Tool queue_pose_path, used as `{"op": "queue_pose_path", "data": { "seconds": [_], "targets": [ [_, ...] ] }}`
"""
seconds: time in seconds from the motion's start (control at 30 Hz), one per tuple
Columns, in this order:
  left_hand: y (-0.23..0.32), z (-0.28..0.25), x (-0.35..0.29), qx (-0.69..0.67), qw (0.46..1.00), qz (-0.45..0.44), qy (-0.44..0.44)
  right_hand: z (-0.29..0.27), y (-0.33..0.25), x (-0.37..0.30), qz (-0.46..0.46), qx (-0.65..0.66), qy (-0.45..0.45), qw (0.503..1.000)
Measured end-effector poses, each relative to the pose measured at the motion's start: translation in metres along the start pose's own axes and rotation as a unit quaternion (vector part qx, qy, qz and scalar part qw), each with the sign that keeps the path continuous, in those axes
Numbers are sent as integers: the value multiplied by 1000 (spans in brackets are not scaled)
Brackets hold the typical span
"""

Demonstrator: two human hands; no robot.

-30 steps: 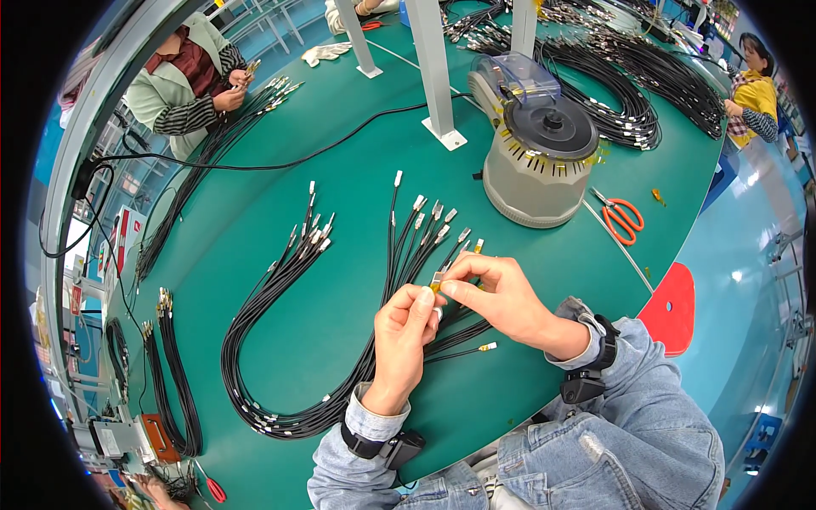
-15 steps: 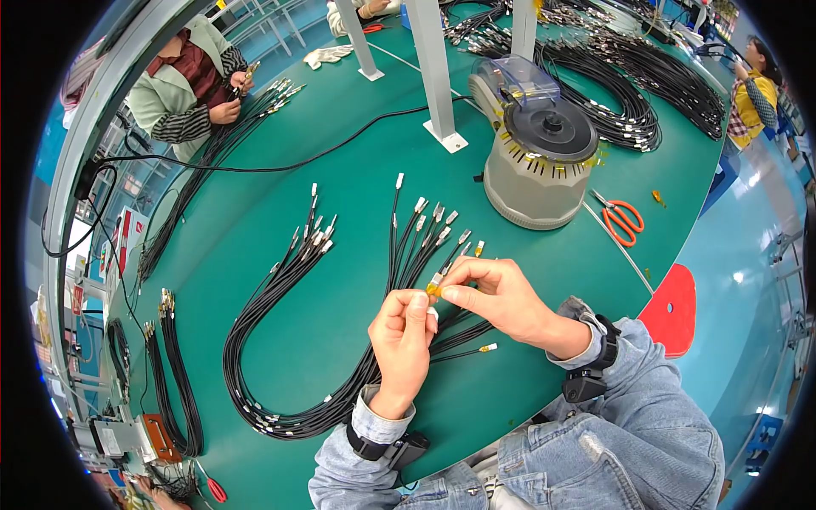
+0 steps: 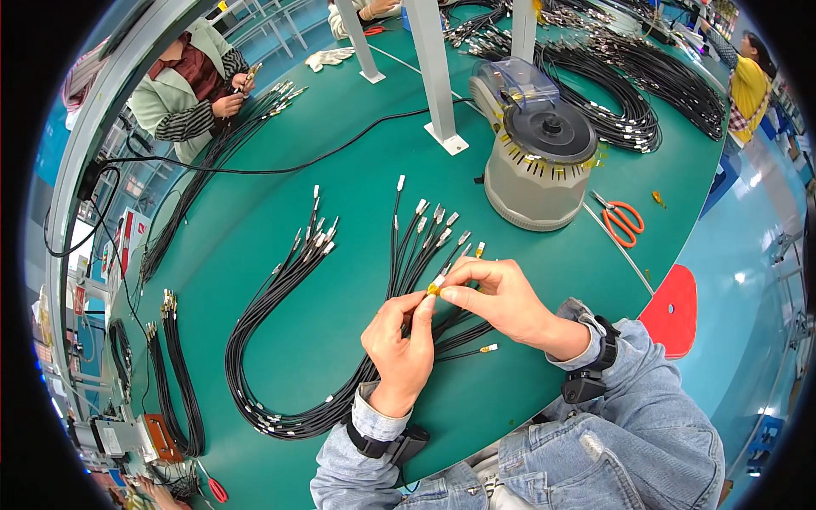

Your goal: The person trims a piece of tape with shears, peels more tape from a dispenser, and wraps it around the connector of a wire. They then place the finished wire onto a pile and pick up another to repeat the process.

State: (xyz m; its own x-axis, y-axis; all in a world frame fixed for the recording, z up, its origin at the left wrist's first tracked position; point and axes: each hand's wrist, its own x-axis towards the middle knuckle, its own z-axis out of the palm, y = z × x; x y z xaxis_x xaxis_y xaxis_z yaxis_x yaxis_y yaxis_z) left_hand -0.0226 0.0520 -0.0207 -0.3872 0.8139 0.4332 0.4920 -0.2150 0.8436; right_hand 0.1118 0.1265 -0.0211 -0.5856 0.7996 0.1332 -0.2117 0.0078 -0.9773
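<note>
Connector [image 3: 439,281] pinched by left hand [image 3: 399,347] and right hand [image 3: 503,299]; any lettering illegible.

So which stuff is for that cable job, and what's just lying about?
In the job:
taped cable end, between left grip and right grip
black cable bundle on the table
probably the tape machine

Seemingly just lying about:
orange-handled scissors, unheld
yellow scrap near them
white glove on the far side

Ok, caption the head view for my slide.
Left hand and right hand meet at a yellow-taped cable end, with black cables across the green table.
</note>
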Motion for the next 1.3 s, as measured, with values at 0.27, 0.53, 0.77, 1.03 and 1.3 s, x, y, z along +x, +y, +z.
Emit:
{"op": "queue_pose_path", "data": {
  "seconds": [0.27,0.53,0.77,1.03,1.3],
  "targets": [
    [1,2,-1,86,993,79,-2,5,-4,-1,-31,-37,19,999],
    [1,6,2,17,999,27,-4,3,-2,-1,3,-19,27,999],
    [0,1,1,12,999,33,-11,6,-7,-2,40,22,30,998],
    [8,4,0,-111,989,-87,-31,9,-8,-3,2,12,13,1000],
    [5,6,-4,-133,986,-85,-48,6,-5,-5,-6,9,13,1000]
  ]
}}
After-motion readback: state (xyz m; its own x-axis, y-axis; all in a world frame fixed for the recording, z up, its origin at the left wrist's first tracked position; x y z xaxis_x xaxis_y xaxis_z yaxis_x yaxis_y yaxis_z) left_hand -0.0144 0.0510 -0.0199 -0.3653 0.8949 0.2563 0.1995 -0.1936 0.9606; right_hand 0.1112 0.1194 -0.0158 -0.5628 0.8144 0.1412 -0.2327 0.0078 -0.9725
